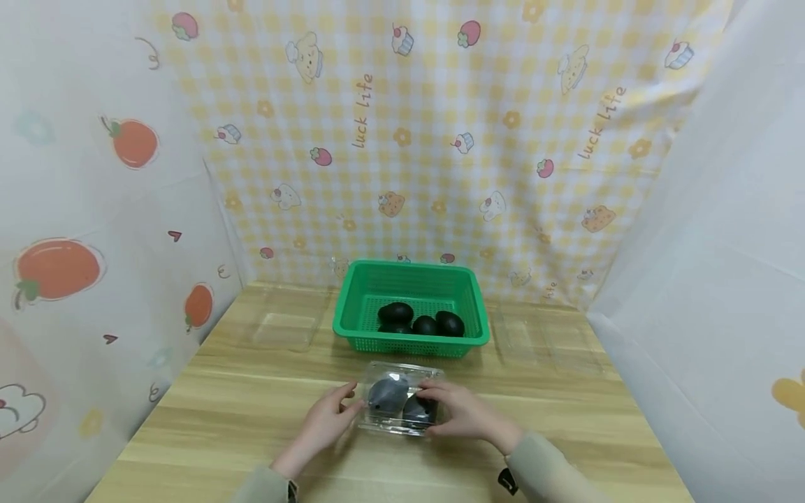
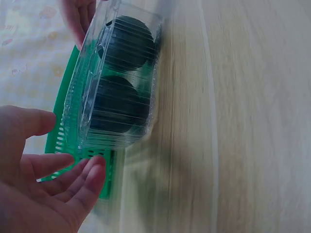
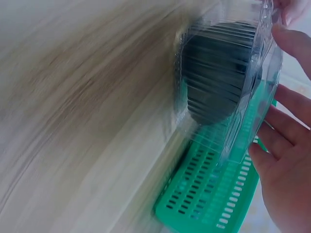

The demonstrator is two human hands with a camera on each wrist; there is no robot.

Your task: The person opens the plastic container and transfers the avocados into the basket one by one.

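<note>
A clear plastic clamshell box (image 1: 409,428) lies on the table with its lid down. Inside are two dark, oval, avocado-like fruits (image 1: 388,395), which the left wrist view shows as dark rounded shapes (image 2: 127,43) behind the ribbed wall. My right hand (image 1: 462,411) lies over the box's right end, fingers on the lid and thumb near the front edge. In the right wrist view its fairly straight fingers (image 3: 279,128) touch the lid. My left hand (image 1: 328,419) is at the box's left end, fingers loosely spread and holding nothing.
A green plastic basket (image 1: 411,344) stands just behind the box, with several dark oval fruits (image 1: 395,313) in it. Clear plastic trays lie to its left (image 1: 286,330) and right (image 1: 518,342). A patterned cloth (image 1: 428,175) hangs behind the wooden table (image 1: 207,419).
</note>
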